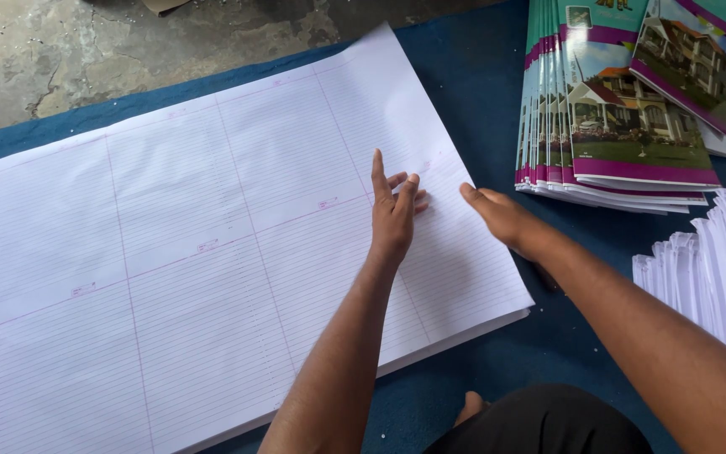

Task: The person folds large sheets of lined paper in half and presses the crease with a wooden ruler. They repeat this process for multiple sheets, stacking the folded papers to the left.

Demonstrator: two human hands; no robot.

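A blue mat (481, 76) is covering the concrete floor (60, 50). A large stack of ruled sheets (170, 252) is lying flat on it, well left of fanned printed covers (623, 134) and folded white paper (716, 269). The left hand (393, 210) is resting open on the top sheet, gripping nothing. The right hand (497, 214) is hovering open at the stack's right edge, holding nothing.
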